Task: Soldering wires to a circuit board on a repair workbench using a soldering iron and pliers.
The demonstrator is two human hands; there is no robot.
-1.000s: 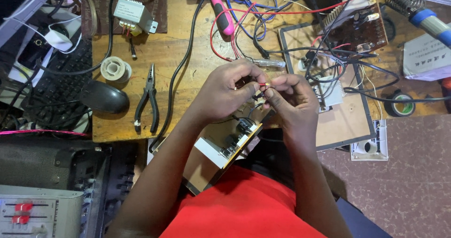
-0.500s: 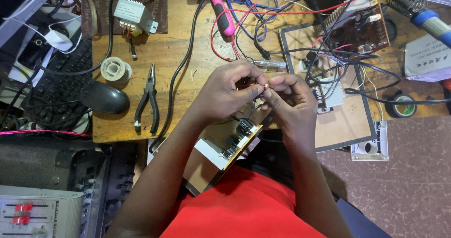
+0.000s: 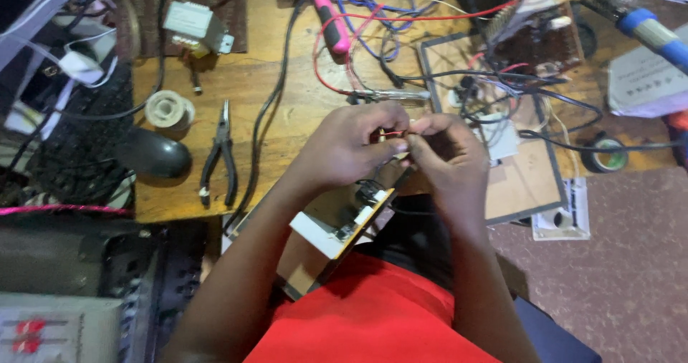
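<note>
The wooden workbench (image 3: pixel 287 112) fills the far half of the view, scuffed and strewn with black, red and blue cables, and both forearms rise from the near edge over a red shirt to meet above its front lip. The left hand (image 3: pixel 344 148) is curled nearly closed, knuckles up, thumb and forefinger pinched on a thin red wire (image 3: pixel 390 134); the right hand (image 3: pixel 448 159) faces it, fingers bent inward and closed on the same wire's other end, the two sets of fingertips touching. Just below the hands, tilted on its edge against the lap, sits a tan circuit board (image 3: pixel 344 227) with a white block and small black parts. Compared with a second ago the hands hold much the same pinch, only drawn a little closer together, and the board has barely shifted. Left of the hands lie a rounded black mouse (image 3: pixel 152 154), steel pliers (image 3: pixel 218 155) with dark handles, and a pale spool of solder (image 3: pixel 168 108). Farther off stand a boxy grey transformer (image 3: pixel 193 26) and a pink-handled screwdriver (image 3: pixel 333 22); at the right lies a roll of dark tape (image 3: pixel 605 154)
</note>
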